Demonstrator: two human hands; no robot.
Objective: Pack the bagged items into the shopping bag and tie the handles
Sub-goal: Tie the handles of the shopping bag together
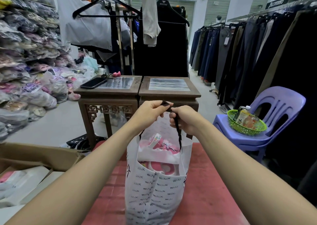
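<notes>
Shopping bag point(154, 190) stands upright mid-bench point(214, 182), mouth open, pink bagged items point(159, 143) inside. Black cord handles point(178, 136) are drawn up above the mouth. Left hand point(149, 112) and right hand point(186, 120) both clench them, close together.

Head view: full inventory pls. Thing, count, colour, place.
shopping bag: 1, white with black print, centre, on the red surface
handles: count unclear, black cord, above the bag
bagged items: at least 2, pink, inside the bag
red surface: 1, red, under the bag
wooden tables: 2, dark brown, behind the bag
phone: 1, black, on the left table
chair: 1, purple, right
basket: 1, green, on the chair
cardboard box: 1, brown, lower left
hanging trousers: many, dark, right rack
left hand: 1, pinches the handles
right hand: 1, grips the handles
</notes>
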